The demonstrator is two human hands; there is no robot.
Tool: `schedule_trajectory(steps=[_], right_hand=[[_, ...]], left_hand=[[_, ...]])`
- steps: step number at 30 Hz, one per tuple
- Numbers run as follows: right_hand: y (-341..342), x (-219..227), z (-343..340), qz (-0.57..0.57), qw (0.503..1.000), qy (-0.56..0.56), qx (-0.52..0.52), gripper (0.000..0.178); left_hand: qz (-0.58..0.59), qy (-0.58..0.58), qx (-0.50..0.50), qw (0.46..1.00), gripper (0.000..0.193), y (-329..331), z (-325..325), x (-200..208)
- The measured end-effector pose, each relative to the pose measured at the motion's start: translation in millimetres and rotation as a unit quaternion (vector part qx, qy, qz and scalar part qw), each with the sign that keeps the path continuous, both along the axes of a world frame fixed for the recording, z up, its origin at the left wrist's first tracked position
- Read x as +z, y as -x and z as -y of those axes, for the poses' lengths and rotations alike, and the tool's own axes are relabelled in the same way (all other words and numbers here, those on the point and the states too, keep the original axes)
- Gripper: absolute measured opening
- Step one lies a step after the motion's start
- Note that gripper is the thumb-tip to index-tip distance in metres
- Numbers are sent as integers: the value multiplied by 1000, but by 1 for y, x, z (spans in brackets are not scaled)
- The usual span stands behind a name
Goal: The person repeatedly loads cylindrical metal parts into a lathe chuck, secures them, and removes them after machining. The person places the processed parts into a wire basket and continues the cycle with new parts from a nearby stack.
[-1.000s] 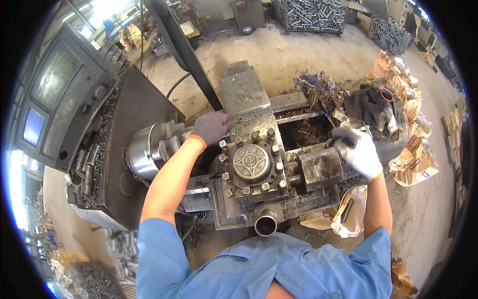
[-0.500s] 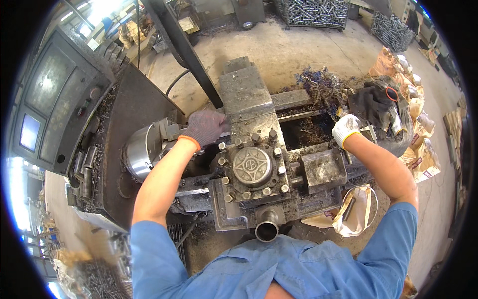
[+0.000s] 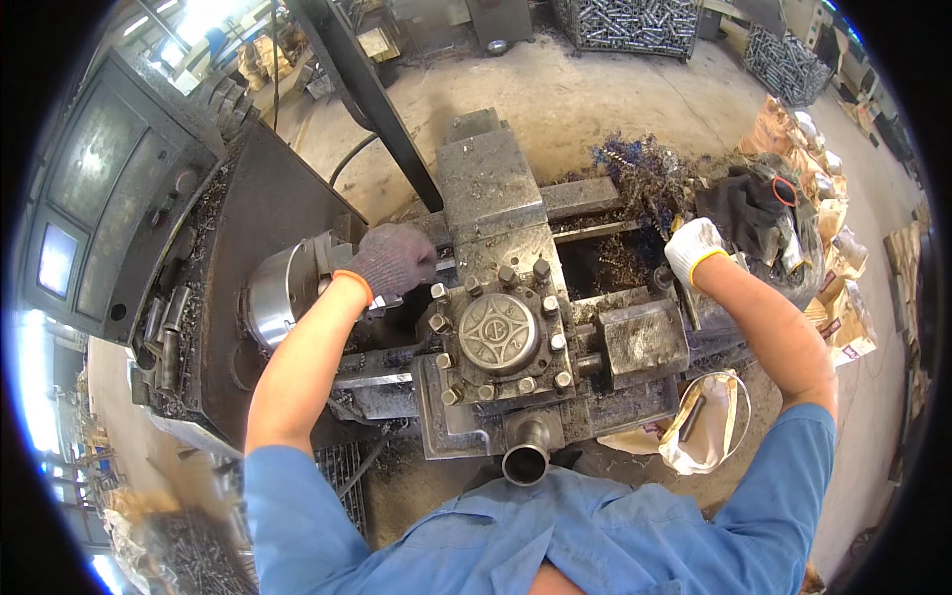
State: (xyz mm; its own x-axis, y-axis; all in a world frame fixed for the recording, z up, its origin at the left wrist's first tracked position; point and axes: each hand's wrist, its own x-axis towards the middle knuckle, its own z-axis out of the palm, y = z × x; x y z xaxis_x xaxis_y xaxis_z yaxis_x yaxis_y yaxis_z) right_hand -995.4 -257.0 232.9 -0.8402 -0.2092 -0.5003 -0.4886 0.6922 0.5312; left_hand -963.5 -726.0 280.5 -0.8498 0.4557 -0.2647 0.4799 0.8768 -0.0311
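Note:
My left hand [image 3: 394, 262], in a dark grey glove with an orange cuff, is closed beside the lathe chuck [image 3: 281, 296]. Its fingers curl near the tool post, and what they hold is hidden. The square tool post [image 3: 498, 334], with a round star-patterned cap and several bolts around it, stands between my hands. To the right, my right hand [image 3: 693, 250], in a white glove with a yellow cuff, has its fingers curled over the lathe's right end, next to a dark cloth [image 3: 739, 211]. Whatever lies in that hand cannot be made out.
A control panel with a lit screen [image 3: 58, 260] stands at left. Curly metal chips [image 3: 635, 178] heap behind the bed. Paper sacks [image 3: 843, 297] line the right side. A wire crate of metal parts [image 3: 635, 25] stands at the back. A dark post [image 3: 372, 109] rises behind the chuck.
My left hand has moved a little left, closer to the chuck, and its fingers look more curled. My right hand has shifted slightly right. The machine parts look unchanged.

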Motion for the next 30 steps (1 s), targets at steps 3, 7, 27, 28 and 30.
schedule_trajectory(steps=[3, 7, 27, 28, 30], right_hand=[[5, 21, 12, -64, 993, 85, 46, 21], [8, 54, 34, -64, 991, 115, 21, 20], [16, 60, 87, -14, 965, 257, 56, 26], [17, 59, 95, -23, 958, 277, 67, 27], [20, 54, 120, 28, 935, 346, 64, 32]], left_hand=[[-21, -126, 119, 985, 42, 15, -37, 4], [65, -43, 27, 997, 73, 29, -60, 31], [-239, -340, 263, 871, 53, 71, -18, 26], [-251, -127, 281, 918, 54, 65, -8, 34], [-60, 0, 323, 945, 63, 37, 5, 41]])
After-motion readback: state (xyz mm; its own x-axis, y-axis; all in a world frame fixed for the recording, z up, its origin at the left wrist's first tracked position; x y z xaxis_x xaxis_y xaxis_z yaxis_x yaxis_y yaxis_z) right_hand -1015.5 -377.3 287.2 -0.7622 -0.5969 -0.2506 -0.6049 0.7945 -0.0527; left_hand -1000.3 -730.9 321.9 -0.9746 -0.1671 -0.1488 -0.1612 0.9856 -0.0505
